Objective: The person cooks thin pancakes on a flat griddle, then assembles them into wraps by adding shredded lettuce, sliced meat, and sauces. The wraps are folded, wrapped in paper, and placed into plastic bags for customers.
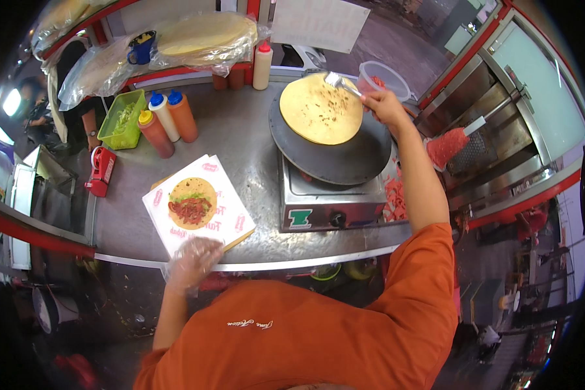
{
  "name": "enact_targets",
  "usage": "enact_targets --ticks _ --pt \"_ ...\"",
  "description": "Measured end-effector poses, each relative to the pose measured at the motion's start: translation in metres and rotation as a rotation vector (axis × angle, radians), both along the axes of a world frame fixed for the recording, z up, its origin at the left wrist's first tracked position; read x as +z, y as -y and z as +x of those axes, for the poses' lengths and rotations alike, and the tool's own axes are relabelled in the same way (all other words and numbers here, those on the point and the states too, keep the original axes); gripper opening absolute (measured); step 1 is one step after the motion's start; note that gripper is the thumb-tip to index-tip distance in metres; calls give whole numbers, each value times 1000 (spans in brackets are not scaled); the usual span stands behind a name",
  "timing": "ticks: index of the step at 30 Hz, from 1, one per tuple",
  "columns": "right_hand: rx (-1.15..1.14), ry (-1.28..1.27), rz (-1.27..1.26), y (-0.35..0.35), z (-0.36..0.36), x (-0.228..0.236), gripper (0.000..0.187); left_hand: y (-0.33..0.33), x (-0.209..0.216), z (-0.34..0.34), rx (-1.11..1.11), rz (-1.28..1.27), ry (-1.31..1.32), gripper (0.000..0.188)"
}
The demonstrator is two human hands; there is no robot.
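Observation:
My right hand [387, 107] is closed around the handle of a shiny metal utensil [333, 80] with a broad end; its exact kind is unclear. That end touches the upper right of a large browned flatbread [318, 114], which lies partly over the round black griddle [364, 159] and overhangs its far side. My left hand [196, 261], in a clear plastic glove, lies at the near edge of a stack of printed white paper [231, 224], fingers stretched out. On the paper, a small round flatbread [205, 185] carries shredded lettuce and dark red meat strips [192, 212].
Squeeze bottles [156, 133] and a green tub of lettuce [123, 120] stand far left, near a red device [101, 170]. Bagged flatbreads [205, 36] lie on the shelf behind. A clear tub [383, 79] and a vertical grill with skewered meat [447, 146] are right. The gas stove [331, 211] bears the griddle.

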State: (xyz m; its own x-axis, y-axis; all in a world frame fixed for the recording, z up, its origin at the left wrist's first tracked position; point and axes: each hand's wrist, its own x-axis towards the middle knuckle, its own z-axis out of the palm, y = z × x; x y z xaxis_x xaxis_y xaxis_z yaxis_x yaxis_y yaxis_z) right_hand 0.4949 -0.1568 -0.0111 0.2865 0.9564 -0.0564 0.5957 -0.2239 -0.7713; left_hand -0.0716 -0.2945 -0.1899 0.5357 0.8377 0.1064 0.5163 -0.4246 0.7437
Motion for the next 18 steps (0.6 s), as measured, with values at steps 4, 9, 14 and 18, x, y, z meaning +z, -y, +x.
enact_targets --ticks 4,9,14,18 --pt "288 -80 251 10 28 52 26 43 4 17 -11 -153 54 21" --pt "74 -15 41 63 88 74 34 73 6 29 -20 -263 -21 28" --pt "56 7 -367 32 86 24 34 49 19 56 -141 -145 -70 27" --pt "224 185 -31 -33 48 -5 31 18 44 91 -387 55 6 25"
